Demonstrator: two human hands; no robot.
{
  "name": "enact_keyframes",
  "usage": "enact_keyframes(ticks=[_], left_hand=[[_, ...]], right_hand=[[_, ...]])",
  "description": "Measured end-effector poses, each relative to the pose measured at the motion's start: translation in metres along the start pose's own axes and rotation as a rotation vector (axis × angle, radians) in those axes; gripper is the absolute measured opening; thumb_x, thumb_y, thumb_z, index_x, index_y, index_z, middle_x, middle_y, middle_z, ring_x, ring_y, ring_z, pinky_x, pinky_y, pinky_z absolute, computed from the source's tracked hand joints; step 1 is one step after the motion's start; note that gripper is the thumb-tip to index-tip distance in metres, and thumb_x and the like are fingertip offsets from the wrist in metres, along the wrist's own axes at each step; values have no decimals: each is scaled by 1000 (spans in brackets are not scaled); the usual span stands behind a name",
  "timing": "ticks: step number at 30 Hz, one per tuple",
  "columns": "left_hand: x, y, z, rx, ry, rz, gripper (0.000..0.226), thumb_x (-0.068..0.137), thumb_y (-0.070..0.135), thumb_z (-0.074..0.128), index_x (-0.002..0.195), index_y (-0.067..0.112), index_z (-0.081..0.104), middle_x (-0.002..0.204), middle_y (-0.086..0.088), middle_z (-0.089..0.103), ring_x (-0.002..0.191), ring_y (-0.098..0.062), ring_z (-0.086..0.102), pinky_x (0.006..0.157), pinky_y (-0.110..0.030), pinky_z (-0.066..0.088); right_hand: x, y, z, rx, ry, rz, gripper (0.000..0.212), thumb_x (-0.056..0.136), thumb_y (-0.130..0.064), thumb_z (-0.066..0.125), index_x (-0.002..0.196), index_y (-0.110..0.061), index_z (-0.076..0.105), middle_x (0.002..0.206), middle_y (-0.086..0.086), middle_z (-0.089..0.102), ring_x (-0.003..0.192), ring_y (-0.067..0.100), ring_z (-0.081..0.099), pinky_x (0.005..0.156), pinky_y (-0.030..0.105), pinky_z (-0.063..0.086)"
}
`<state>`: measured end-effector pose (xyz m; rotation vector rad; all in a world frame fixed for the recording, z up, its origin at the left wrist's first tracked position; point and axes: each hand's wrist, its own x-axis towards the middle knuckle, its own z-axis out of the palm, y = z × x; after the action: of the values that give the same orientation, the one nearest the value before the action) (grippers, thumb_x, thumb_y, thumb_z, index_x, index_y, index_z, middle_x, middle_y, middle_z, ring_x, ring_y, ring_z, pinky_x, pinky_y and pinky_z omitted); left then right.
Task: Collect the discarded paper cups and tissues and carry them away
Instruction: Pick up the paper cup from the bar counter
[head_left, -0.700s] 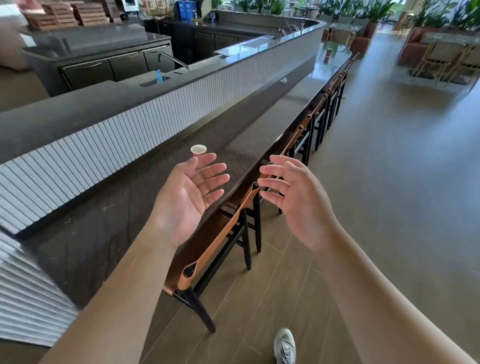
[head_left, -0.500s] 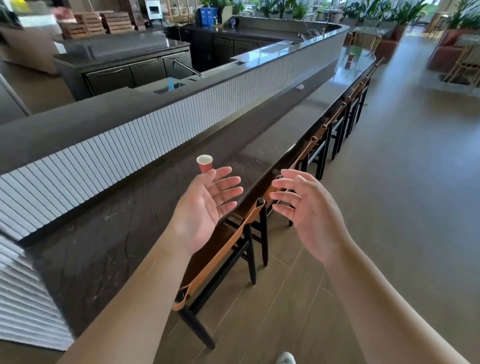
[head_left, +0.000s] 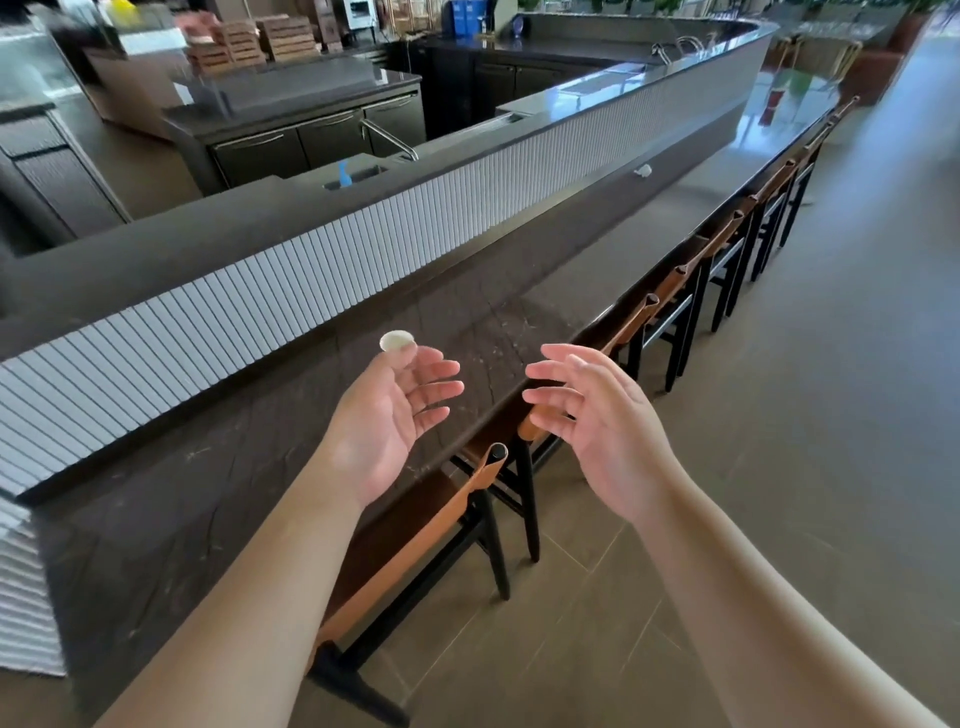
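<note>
A small paper cup (head_left: 397, 341) stands on the dark bar counter (head_left: 519, 291); only its white rim shows above my left fingertips. My left hand (head_left: 387, 415) is open, palm up, just in front of the cup and not touching it. My right hand (head_left: 597, 421) is open with fingers spread, held over the counter's edge and a chair back. A crumpled white tissue (head_left: 643, 170) lies far along the counter by the ribbed wall. A red paper cup (head_left: 774, 97) stands at the counter's far end.
A row of black chairs with tan leather backs (head_left: 675, 280) is tucked along the counter's right side. A ribbed white wall (head_left: 311, 270) rises behind the counter. Tiled floor (head_left: 805, 415) spreads to the right.
I have moved forward along the counter. My left hand has closed in on the small cup and now hides its body. Both hands stay open.
</note>
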<state>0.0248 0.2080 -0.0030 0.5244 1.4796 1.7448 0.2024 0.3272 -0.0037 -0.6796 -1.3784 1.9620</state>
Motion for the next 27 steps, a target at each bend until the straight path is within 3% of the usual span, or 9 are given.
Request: enact_keyframes(ticks=[4,14,18,24,27], left_hand=[[28,-4,-1,-37,84,-42,32,108,31,44,94,16,68,96,-5,76,84,-16,74,81,-35,51],[161,-23,-46,-239,289,-130,15,102,26,54,99,19,67,87,-3,77,75,-14,75,81,-36,48],[220,-33,-81,-296,353,-167,18,101,25,56,94,19,71,86,-3,78,75,-14,75,83,-37,48],[298,-57,-126,-250,431,-252,15,101,25,57,107,16,68,84,-1,78,88,-18,73,86,-37,50],[329,-75,-141,-88,449,-250,10,102,25,56,108,20,63,102,-5,74,97,-19,70,86,-36,51]], right_hand=[[35,6,-7,19,-14,33,34,83,-33,59,111,-20,71,110,6,73,102,25,69,83,36,53],[164,41,15,49,-4,156,25,86,-27,60,104,-19,75,111,9,74,100,26,71,88,39,58],[227,58,35,-15,-5,214,25,83,-29,61,101,-21,76,109,7,74,98,25,71,79,34,57],[303,89,72,-93,-18,268,31,80,-30,62,106,-17,73,105,6,75,96,24,70,80,36,54],[325,109,81,-128,-16,313,24,89,-25,61,108,-16,72,106,6,74,97,25,69,83,37,54]])
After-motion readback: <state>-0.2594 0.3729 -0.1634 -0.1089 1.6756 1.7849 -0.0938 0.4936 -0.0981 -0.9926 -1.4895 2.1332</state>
